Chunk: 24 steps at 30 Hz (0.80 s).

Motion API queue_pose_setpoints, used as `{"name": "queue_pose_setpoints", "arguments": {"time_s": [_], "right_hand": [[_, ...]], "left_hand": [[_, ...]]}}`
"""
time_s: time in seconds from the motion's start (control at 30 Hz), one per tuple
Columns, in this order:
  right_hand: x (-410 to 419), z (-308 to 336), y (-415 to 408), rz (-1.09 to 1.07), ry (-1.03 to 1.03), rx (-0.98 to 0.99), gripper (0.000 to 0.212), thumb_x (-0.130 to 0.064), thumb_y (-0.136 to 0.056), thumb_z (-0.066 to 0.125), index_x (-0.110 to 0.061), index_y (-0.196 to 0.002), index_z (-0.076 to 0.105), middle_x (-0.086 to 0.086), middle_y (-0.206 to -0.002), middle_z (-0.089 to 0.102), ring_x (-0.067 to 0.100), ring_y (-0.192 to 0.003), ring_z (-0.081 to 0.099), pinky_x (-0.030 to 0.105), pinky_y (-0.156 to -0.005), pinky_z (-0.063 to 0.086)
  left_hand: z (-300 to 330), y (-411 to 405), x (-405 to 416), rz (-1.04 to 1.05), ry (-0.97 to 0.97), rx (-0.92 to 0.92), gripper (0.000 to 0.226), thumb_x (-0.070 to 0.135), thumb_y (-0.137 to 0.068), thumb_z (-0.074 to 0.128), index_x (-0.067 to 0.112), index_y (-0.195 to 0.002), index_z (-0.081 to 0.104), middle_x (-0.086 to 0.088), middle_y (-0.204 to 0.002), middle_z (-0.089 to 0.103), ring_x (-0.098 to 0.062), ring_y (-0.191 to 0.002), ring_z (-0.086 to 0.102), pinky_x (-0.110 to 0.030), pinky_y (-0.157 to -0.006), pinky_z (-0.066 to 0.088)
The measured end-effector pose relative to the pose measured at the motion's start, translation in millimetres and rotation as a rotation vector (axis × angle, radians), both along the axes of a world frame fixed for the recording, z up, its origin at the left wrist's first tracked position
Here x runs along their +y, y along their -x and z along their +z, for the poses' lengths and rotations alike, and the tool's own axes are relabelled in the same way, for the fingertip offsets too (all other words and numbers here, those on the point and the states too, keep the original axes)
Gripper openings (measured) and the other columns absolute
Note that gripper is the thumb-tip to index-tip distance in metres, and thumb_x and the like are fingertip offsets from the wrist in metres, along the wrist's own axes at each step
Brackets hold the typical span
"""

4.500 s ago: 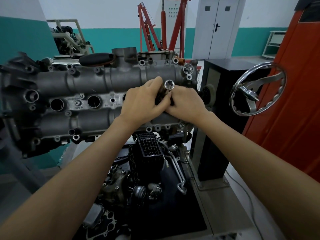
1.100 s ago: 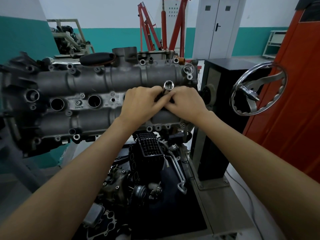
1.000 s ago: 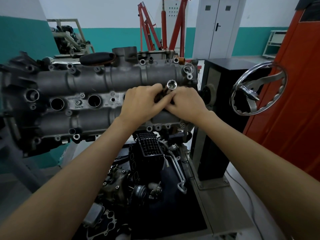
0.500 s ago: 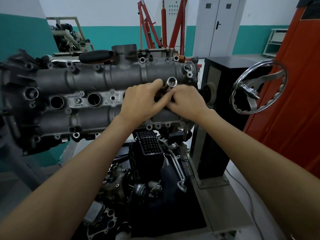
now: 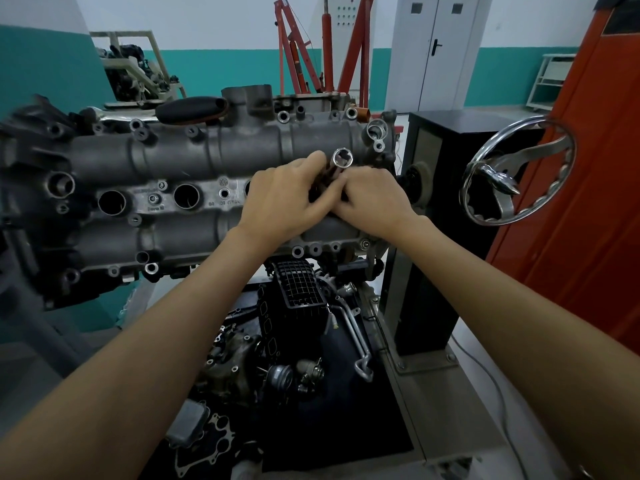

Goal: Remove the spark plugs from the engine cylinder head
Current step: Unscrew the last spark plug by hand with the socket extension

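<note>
Shiny metal is poking out between the fingers: it is the open end of a socket tube (image 5: 342,159). The left hand (image 5: 282,199) and the right hand (image 5: 375,200) are both curling their fingers tight around the tube, and the two hands are touching. The tube is sticking out of the grey engine cylinder head (image 5: 194,188), near its right end. Two round dark holes (image 5: 111,202) are showing to the left. A silver wheel (image 5: 519,171) is sitting at the right.

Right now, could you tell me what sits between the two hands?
In the head view, the socket tube stands between left hand and right hand, both gripping it.
</note>
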State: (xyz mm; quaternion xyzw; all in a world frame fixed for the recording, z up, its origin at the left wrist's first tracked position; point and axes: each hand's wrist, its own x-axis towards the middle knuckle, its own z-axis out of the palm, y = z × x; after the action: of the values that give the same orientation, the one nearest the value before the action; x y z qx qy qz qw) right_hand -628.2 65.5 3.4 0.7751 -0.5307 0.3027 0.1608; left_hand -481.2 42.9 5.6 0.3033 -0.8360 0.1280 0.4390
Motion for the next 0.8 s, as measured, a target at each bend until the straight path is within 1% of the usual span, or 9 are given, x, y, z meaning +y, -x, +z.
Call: {"name": "queue_pose_setpoints", "arguments": {"time_s": [0.07,0.17,0.23,0.37,0.47,0.57,0.63,0.73,0.8], "right_hand": [[-1.3,-0.3,-0.7,-0.029,-0.016,0.018,0.019,-0.031,-0.086,0.049,-0.018,-0.075,0.040,-0.008,-0.065,0.044,0.015,-0.060,0.046,0.029,-0.056,0.031],[-4.6,-1.5,0.1,-0.055,-0.014,0.011,0.028,-0.038,-0.086,0.047,-0.010,-0.091,0.050,-0.003,-0.071,0.056,0.020,-0.064,0.055,0.031,-0.057,0.036],[-5.3,-2.1,0.8,-0.055,0.006,0.026,0.033,-0.042,-0.085,0.047,-0.011,-0.095,0.054,0.001,-0.076,0.063,0.021,-0.068,0.058,0.030,-0.059,0.033],[-2.4,-0.6,1.5,-0.015,0.032,0.007,0.028,-0.035,-0.087,0.049,-0.012,-0.084,0.063,0.005,-0.073,0.064,0.027,-0.070,0.060,0.032,-0.059,0.039],[-1.0,-0.6,0.0,0.001,0.009,0.025,0.022,-0.033,-0.086,0.043,-0.014,-0.077,0.048,-0.004,-0.066,0.048,0.023,-0.061,0.054,0.032,-0.054,0.038],[-2.4,-1.4,-1.5,-0.024,-0.005,0.005,0.033,-0.037,-0.085,0.045,-0.008,-0.098,0.050,-0.002,-0.071,0.056,0.021,-0.063,0.057,0.036,-0.057,0.046],[-3.5,-1.0,-0.7,-0.031,0.000,-0.009,0.039,-0.042,-0.084,0.047,-0.009,-0.105,0.051,-0.001,-0.072,0.061,0.021,-0.065,0.059,0.035,-0.059,0.045],[-4.5,-1.6,2.0,-0.033,0.008,-0.002,0.032,-0.042,-0.085,0.051,-0.014,-0.091,0.063,0.000,-0.076,0.066,0.020,-0.071,0.060,0.031,-0.061,0.039],[-2.2,-2.2,1.7,0.011,0.029,-0.038,0.026,-0.035,-0.086,0.053,-0.013,-0.077,0.063,-0.001,-0.068,0.062,0.020,-0.064,0.057,0.029,-0.057,0.036]], "left_hand": [[0.3,0.5,1.4,-0.018,0.002,0.010,0.043,0.046,-0.087,0.036,0.008,-0.081,0.055,-0.003,-0.066,0.058,-0.026,-0.056,0.054,-0.033,-0.047,0.037],[0.8,-0.2,-1.6,0.012,-0.024,0.014,0.045,0.046,-0.091,0.039,0.008,-0.078,0.057,-0.004,-0.061,0.058,-0.029,-0.056,0.056,-0.031,-0.049,0.034],[0.7,-1.1,-4.7,0.048,-0.032,0.012,0.052,0.053,-0.089,0.038,0.008,-0.074,0.061,-0.006,-0.054,0.056,-0.029,-0.055,0.057,-0.030,-0.050,0.030],[1.2,-2.0,-3.3,0.032,-0.011,0.008,0.057,0.057,-0.085,0.033,0.009,-0.069,0.059,-0.005,-0.055,0.057,-0.027,-0.055,0.055,-0.030,-0.048,0.031],[1.9,-0.7,-0.3,0.006,0.000,0.000,0.047,0.050,-0.085,0.035,0.007,-0.079,0.055,0.000,-0.064,0.056,-0.024,-0.057,0.054,-0.033,-0.047,0.037],[2.1,-0.2,0.5,-0.016,-0.002,0.013,0.030,0.036,-0.089,0.046,0.010,-0.077,0.055,0.008,-0.063,0.045,-0.027,-0.055,0.054,-0.027,-0.048,0.027],[2.5,-0.7,0.1,-0.010,-0.012,0.021,0.032,0.035,-0.090,0.051,0.014,-0.065,0.050,0.005,-0.053,0.043,-0.029,-0.050,0.054,-0.026,-0.050,0.024],[2.6,-1.8,-0.9,-0.013,-0.005,0.030,0.043,0.044,-0.088,0.052,0.020,-0.057,0.036,0.002,-0.045,0.039,-0.031,-0.045,0.051,-0.027,-0.050,0.023],[2.9,-1.5,-1.0,0.013,-0.025,0.008,0.052,0.055,-0.087,0.043,0.011,-0.060,0.047,0.001,-0.050,0.046,-0.028,-0.051,0.053,-0.028,-0.049,0.026]]}}
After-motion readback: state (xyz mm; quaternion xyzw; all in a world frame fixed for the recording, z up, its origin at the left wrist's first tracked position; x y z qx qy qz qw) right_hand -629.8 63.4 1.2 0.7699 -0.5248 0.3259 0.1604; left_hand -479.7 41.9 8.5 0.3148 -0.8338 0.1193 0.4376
